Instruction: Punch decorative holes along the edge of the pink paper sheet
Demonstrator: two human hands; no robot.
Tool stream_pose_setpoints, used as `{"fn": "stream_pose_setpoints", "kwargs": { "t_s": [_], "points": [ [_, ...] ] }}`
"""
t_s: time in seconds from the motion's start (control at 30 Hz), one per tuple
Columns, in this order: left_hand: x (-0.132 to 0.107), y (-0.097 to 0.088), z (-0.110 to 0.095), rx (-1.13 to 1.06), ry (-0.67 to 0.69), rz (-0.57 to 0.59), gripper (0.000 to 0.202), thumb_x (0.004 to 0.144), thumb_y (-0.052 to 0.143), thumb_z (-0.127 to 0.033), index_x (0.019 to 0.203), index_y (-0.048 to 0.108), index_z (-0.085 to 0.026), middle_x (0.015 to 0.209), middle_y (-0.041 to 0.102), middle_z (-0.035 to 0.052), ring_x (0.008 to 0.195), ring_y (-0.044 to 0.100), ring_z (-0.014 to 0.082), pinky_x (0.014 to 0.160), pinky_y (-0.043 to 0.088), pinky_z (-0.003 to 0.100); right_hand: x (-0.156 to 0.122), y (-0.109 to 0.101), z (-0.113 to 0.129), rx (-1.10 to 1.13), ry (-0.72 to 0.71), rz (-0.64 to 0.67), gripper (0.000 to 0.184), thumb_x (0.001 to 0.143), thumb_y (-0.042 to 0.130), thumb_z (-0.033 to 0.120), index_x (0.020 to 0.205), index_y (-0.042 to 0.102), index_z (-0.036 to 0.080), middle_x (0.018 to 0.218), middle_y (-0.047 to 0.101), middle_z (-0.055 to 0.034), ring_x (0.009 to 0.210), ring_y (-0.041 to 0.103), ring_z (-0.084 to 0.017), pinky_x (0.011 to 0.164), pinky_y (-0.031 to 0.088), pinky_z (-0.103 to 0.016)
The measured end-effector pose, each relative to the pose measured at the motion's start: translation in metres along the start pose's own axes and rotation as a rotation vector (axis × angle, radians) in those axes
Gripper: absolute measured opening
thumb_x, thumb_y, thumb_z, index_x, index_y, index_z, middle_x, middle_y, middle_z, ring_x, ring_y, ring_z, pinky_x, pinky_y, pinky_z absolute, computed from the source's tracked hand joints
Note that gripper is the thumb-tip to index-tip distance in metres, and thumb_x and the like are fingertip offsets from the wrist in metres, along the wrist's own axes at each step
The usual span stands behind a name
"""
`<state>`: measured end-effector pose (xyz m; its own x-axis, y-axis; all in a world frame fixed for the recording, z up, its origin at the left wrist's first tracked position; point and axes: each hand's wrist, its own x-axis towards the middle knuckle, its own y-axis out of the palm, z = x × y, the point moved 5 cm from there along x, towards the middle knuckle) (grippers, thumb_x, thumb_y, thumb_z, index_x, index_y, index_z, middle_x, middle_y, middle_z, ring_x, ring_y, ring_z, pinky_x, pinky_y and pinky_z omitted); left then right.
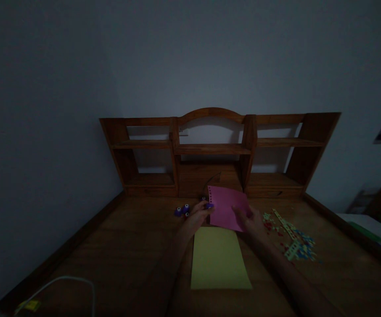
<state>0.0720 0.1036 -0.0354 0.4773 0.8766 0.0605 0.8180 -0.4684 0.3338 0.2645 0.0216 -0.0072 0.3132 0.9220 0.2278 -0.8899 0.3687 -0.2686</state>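
Note:
A pink sheet of paper (pixel 226 207), with a row of small dark holes along its left edge, is held up above the desk. My right hand (pixel 250 220) grips its right side, thumb on the front. At the left edge, the fingers of my left hand (pixel 198 215) close on a small purple piece (pixel 210 205), which touches the paper; its exact kind is too dim to make out. Below the pink sheet, a yellow sheet of paper (pixel 220 264) lies flat on the desk. Several small purple pieces with white round tops (pixel 185 208) sit beyond my left hand.
Loose blue, red and pale plastic pieces (pixel 304 246) lie scattered on the right of the wooden desk (pixel 127 242). A wooden shelf unit (pixel 212 149) stands along the back. At the front left are a white cable (pixel 75 278) and a yellow object (pixel 29 305). The room is dim.

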Motion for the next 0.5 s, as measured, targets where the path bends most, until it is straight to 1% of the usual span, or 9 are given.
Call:
{"fn": "stream_pose_setpoints", "kwargs": {
  "t_s": [0.1, 0.23, 0.4, 0.5],
  "points": [
    [-0.0003, 0.0016, -0.0007, -0.019, -0.003, 0.004, 0.037, 0.064, 0.074, -0.031, 0.094, 0.061, -0.014, 0.1, 0.062, 0.0055, 0.084, 0.056, 0.008, 0.081, 0.041, 0.022, 0.0006, 0.001, -0.0016, 0.021, 0.008, 0.021, 0.058, 0.077, 0.059, 0.06, 0.102, 0.066, 0.008, 0.084, 0.067, -0.0122, 0.068, 0.057, -0.018, 0.056, 0.042, -0.024],
    [-0.0005, 0.0021, -0.0015, -0.032, -0.011, -0.001, 0.037, 0.063, 0.075, -0.03, 0.094, 0.061, -0.014, 0.1, 0.063, 0.0054, 0.084, 0.056, 0.0083, 0.081, 0.041, 0.023, 0.0022, 0.0015, -0.0044, 0.027, 0.0, 0.008, 0.055, 0.076, 0.06, 0.06, 0.101, 0.065, 0.011, 0.088, 0.067, -0.011, 0.071, 0.058, -0.018, 0.058, 0.043, -0.024],
    [0.0033, -0.0027, 0.0053, -0.067, -0.045, -0.035, 0.042, 0.061, 0.076, -0.028, 0.098, 0.062, -0.012, 0.103, 0.062, 0.0061, 0.085, 0.056, 0.0076, 0.083, 0.043, 0.023, 0.0034, 0.003, -0.0089, 0.007, 0.005, 0.013, 0.053, 0.077, 0.059, 0.059, 0.097, 0.065, 0.01, 0.084, 0.066, -0.0107, 0.068, 0.057, -0.017, 0.056, 0.041, -0.023],
    [0.0053, -0.0048, 0.0084, -0.087, -0.051, -0.044, 0.042, 0.061, 0.076, -0.028, 0.098, 0.061, -0.012, 0.103, 0.062, 0.0067, 0.086, 0.057, 0.0073, 0.083, 0.043, 0.022, 0.003, 0.0031, -0.0072, 0.001, -0.032, 0.005, 0.053, 0.078, 0.059, 0.058, 0.098, 0.066, 0.01, 0.084, 0.066, -0.0107, 0.068, 0.057, -0.017, 0.056, 0.042, -0.023]
  ]
}}
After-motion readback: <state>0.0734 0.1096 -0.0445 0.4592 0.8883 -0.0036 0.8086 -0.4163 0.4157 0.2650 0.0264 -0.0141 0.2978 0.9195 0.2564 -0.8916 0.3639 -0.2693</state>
